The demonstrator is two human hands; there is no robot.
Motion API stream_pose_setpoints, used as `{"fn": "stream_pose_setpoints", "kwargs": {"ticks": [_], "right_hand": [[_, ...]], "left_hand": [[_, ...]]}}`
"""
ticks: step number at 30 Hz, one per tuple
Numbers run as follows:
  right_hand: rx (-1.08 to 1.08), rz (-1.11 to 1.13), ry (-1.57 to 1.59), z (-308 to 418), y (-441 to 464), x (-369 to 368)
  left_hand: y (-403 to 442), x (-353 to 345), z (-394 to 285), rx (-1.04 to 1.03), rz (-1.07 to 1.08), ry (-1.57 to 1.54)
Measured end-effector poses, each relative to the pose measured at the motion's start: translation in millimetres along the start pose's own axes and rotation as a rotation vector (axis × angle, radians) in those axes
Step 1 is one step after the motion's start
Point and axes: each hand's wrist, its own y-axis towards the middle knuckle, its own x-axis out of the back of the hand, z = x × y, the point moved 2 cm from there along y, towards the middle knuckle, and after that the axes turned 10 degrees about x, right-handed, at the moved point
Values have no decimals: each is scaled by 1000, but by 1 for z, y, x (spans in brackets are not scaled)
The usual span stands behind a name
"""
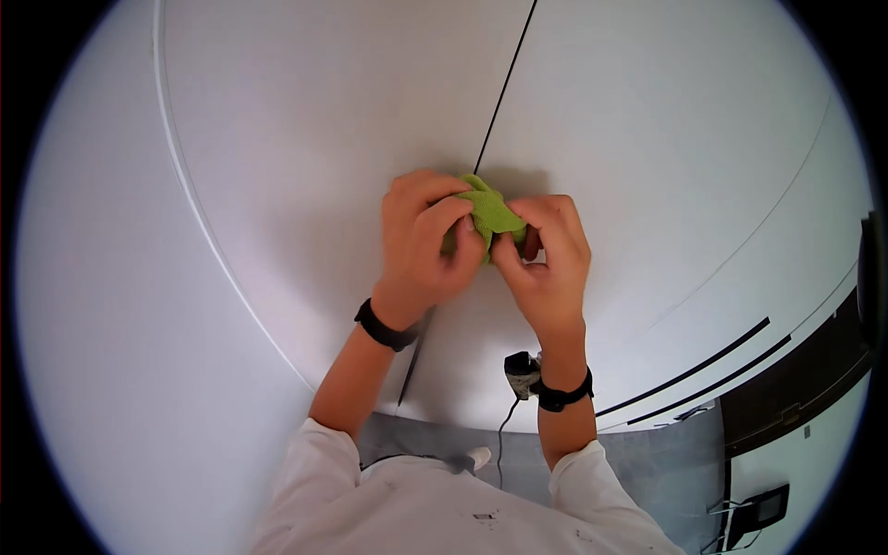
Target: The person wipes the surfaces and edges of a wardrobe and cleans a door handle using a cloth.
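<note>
A bunched green cloth (495, 215) is held between my two hands, above a white surface. The fingers of my left hand (427, 231) curl around its left side, with the thumb pressed in near the front. On the right, my right hand (552, 248) pinches the cloth's edge between thumb and fingers. Part of the cloth is hidden behind my fingers, so its full shape does not show. A black band (385, 327) circles my left wrist and another black band (564, 393) my right.
A thin black seam (507, 79) crosses the white surface (305, 111). Beside my right wrist is a small black-and-grey device (522, 374) with a dangling cord (500, 444). Black strips (703, 370) lie at right, above a grey floor (666, 467).
</note>
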Motion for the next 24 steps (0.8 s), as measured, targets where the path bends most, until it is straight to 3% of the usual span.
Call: {"fn": "stream_pose_setpoints", "kwargs": {"ticks": [2, 4, 10, 15, 24], "right_hand": [[-64, 11, 20, -2, 3, -1], [-254, 186, 22, -6, 0, -7], [-296, 124, 30, -9, -22, -16], [-173, -66, 41, -16, -48, -34], [-285, -76, 9, -5, -76, -46]], "left_hand": [[0, -4, 8, 14, -6, -29], [-7, -1, 11, 95, 68, 52], [-28, -2, 9, 241, 59, 22], [-39, 11, 3, 375, 109, -13], [-72, 38, -2, 544, 230, 78]]}}
